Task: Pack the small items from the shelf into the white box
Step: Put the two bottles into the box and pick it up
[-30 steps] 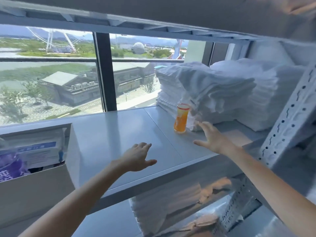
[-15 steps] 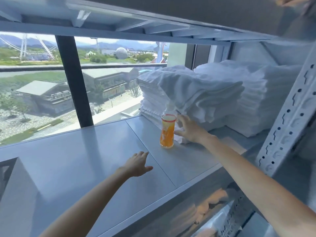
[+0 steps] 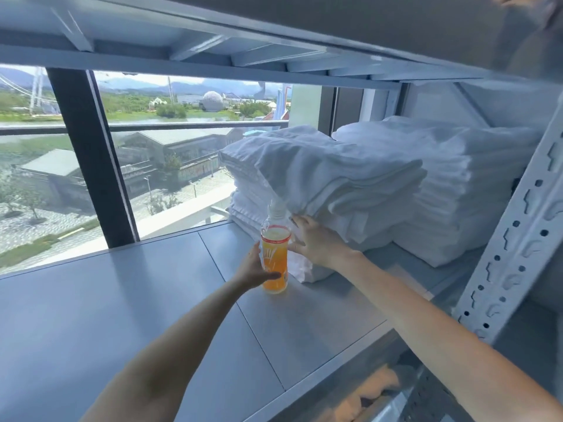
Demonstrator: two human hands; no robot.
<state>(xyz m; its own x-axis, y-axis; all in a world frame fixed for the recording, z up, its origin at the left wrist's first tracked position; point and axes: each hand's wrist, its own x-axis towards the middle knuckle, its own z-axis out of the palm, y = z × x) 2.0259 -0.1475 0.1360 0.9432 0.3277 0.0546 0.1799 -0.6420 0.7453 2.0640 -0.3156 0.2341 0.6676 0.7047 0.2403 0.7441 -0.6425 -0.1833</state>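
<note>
Grey shelf [image 3: 128, 306], right half: orange bottle [image 3: 274, 263] upright, touching the folded towels [image 3: 335, 190]. Your left hand [image 3: 254, 269] wraps its left side; your right hand [image 3: 316, 242], open, rests against towels just right of it.

Bottle [image 3: 274, 258] label print too blurred to read

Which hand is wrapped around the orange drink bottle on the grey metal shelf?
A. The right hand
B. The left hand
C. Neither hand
B: the left hand curls round the orange drink bottle, while the right hand rests against the stacked white folded towels.
</note>
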